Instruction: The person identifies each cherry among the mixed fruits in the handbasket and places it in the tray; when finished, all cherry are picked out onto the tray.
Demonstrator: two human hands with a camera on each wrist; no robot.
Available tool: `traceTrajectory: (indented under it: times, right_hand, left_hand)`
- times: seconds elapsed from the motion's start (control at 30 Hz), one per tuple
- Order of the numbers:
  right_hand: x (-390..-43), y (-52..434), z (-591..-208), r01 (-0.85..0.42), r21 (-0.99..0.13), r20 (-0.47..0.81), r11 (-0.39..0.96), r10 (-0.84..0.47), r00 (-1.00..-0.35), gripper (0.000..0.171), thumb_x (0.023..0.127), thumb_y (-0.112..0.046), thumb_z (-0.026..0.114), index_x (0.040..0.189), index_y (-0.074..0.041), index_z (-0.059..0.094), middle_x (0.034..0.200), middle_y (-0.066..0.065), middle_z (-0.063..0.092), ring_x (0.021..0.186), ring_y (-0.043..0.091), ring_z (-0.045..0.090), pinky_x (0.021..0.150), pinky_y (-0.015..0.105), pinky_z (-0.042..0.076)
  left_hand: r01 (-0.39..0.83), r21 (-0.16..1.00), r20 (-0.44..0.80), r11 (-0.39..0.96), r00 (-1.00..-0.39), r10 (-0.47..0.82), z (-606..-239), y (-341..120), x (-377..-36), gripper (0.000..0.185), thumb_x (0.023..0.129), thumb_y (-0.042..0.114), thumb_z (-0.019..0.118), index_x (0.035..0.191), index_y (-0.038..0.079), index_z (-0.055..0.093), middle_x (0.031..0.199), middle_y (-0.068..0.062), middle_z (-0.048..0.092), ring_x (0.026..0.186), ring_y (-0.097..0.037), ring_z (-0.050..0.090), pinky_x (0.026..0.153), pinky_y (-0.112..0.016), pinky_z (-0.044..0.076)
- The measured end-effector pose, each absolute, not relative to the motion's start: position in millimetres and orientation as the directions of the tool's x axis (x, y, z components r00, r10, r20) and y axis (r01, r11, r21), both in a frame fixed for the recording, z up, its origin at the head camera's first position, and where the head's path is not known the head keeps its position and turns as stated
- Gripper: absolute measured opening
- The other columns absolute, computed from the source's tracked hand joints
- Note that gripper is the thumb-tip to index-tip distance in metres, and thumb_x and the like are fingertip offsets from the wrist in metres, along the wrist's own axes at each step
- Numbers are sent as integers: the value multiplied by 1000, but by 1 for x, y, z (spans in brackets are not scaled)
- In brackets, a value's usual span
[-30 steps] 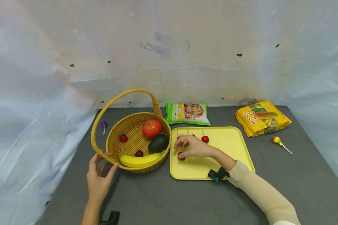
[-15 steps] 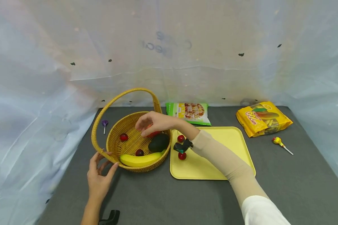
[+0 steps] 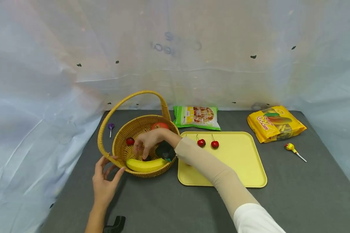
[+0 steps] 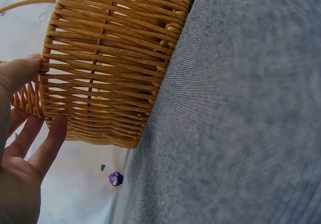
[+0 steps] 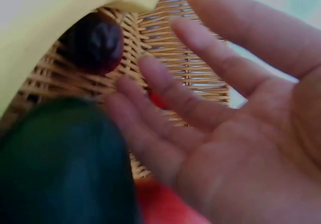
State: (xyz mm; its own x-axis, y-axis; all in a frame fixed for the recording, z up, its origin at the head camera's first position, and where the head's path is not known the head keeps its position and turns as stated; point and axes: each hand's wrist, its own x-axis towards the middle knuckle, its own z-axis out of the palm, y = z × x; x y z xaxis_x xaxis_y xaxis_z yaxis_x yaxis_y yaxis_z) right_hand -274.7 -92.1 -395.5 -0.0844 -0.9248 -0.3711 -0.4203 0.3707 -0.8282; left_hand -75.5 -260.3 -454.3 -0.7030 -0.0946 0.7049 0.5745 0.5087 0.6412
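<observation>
My left hand (image 3: pixel 105 186) holds the rim of the wicker basket (image 3: pixel 121 137) beside the handle's base. In the left wrist view, the thumb and fingers of that hand meet the woven rim. Over the inside of the basket, my right hand (image 3: pixel 148 140) reaches down with its fingers spread loosely and nothing between them. Close to its fingertips lies a dark red cherry (image 5: pixel 98 43), partly covered in the head view. A banana (image 3: pixel 145 165), a dark green avocado (image 5: pixel 67 163), a red apple (image 3: pixel 159 125) and another cherry (image 3: pixel 130 141) also lie in the basket.
Right of the basket is a yellow tray (image 3: pixel 236 161) with several stemmed cherries, partly behind the right sleeve. A green-white packet (image 3: pixel 196 117) and a yellow packet (image 3: pixel 275 123) lie behind. One lollipop (image 3: pixel 291 148) lies right, a purple one (image 3: pixel 110 126) left.
My right hand has left the tray, crossed above the apple and lowered into the basket toward the dark cherry. My left hand keeps its hold on the rim.
</observation>
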Motion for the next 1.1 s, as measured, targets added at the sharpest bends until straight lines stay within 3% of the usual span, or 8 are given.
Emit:
traceTrajectory:
  times: [0.27, 0.43, 0.63, 0.8, 0.97, 1.1]
  right_hand:
    - [-281, -91, -406, -356, -841, -415, 407, -908, -56, 46, 88, -1, 75, 132, 1, 61, 131, 19, 57, 121, 29, 52, 87, 25, 56]
    - [-283, -91, -412, -376, -839, -415, 392, -910, -23, 42, 87, 1, 75, 127, 3, 64, 124, 21, 60, 105, 22, 56, 83, 24, 55]
    - [-281, -94, -412, -398, -837, -404, 375, -915, -13, 30, 85, 9, 73, 115, 4, 71, 109, 11, 71, 88, 13, 58, 78, 24, 55]
    - [-280, -84, -397, -449, -842, -293, 300, -952, -87, 28, 85, 8, 73, 113, 6, 71, 104, 10, 72, 84, 12, 60, 76, 23, 55]
    - [-279, -41, -377, -494, -860, -36, 130, -980, -196, 30, 89, 3, 72, 118, 5, 68, 109, 10, 70, 95, 15, 66, 86, 27, 58]
    - [-271, 10, -378, -455, -889, 116, 59, -931, -347, 30, 90, -1, 72, 119, 4, 66, 112, 12, 67, 99, 18, 65, 89, 33, 59]
  left_hand:
    - [580, 643, 705, 501, -703, -91, -456, -262, -76, 80, 65, -35, 69, 138, -17, 41, 113, -38, 54, 117, -26, 55, 95, -18, 53]
    - [582, 643, 705, 498, -704, -88, -455, -261, -75, 80, 66, -34, 70, 138, -16, 41, 112, -37, 54, 117, -25, 55, 96, -18, 53]
    - [587, 641, 708, 494, -701, -87, -453, -259, -75, 79, 67, -34, 69, 139, -16, 41, 112, -38, 54, 116, -25, 55, 96, -17, 52]
    - [587, 644, 706, 492, -703, -85, -453, -259, -76, 79, 67, -34, 70, 139, -15, 41, 112, -37, 54, 116, -26, 55, 96, -17, 52]
    - [580, 647, 701, 494, -708, -88, -453, -259, -77, 80, 67, -33, 70, 139, -15, 41, 113, -37, 55, 116, -28, 55, 96, -18, 53]
    - [572, 651, 700, 498, -707, -103, -453, -259, -74, 79, 66, -34, 69, 138, -15, 41, 112, -37, 55, 116, -26, 55, 95, -18, 53]
